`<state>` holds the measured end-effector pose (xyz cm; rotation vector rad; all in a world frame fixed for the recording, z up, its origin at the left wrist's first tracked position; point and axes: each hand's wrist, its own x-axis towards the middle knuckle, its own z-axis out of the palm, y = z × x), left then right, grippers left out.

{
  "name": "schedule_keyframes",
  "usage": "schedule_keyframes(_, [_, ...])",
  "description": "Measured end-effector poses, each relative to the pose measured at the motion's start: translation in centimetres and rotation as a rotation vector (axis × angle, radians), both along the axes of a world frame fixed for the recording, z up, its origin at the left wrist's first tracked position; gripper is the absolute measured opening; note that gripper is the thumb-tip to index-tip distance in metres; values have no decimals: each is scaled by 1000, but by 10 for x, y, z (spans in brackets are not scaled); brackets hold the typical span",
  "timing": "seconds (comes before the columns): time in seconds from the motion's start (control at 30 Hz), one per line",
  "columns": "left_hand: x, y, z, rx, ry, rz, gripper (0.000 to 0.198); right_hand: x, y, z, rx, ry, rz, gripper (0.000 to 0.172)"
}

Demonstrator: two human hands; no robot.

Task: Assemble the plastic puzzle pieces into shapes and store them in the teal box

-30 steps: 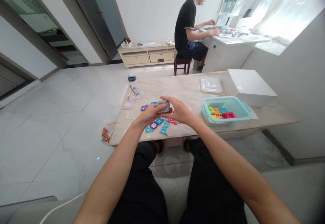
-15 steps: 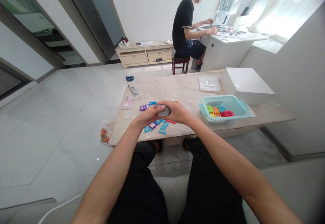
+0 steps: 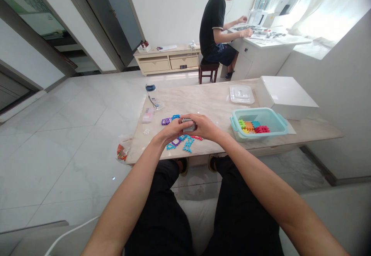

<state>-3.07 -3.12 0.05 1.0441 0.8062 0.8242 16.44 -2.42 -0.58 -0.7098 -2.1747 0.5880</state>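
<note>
Both hands hold a small grey block-like piece (image 3: 188, 125) above the near side of the table. My left hand (image 3: 171, 130) grips its left side, thumb across the top. Fingers of my right hand (image 3: 204, 126) wrap round its right and far side, hiding part of it. Beneath and around the hands lie flat interlocking plastic pieces: purple ones (image 3: 166, 122), light-blue ones (image 3: 189, 144) and a red one (image 3: 198, 137). Some are partly covered by my hands.
A teal bin (image 3: 259, 124) with several colourful interlocking pieces stands on the table (image 3: 203, 97) at right. Behind it are a clear lid (image 3: 241, 94) and a white box (image 3: 288, 91). A clear bottle with a blue cap (image 3: 150, 88) stands at far left. Another person (image 3: 213, 20) sits at a desk beyond.
The whole view has shifted slightly, so things appear a little further right. Both hands keep hold of the grey piece, with its tilt slightly changed.
</note>
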Motion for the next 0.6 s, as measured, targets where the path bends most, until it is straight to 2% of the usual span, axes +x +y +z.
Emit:
schedule_keyframes(0.1, [-2,1,0,4,8,-18,50,1,1,0,17,-41,9,59])
schedule_keyframes(0.23, [-6,7,0,-57,56,-26,46,15,11,-12,-24,-103,-54,89])
schedule_keyframes(0.3, [-10,10,1,-110,48,7,44,29,20,-22,-80,-112,-123,95])
schedule_keyframes(0.37, [-15,14,3,-147,41,69,38,44,31,-32,-155,-118,-228,80])
schedule_keyframes(0.43, [-21,16,5,-155,30,155,32,58,41,-41,-223,-163,-350,54])
schedule_keyframes(0.5, [-27,16,7,-149,12,236,30,68,50,-51,-295,-299,-459,36])
schedule_keyframes(0.6, [-31,13,12,-142,-38,315,32,74,59,-66,-424,-529,-521,31])
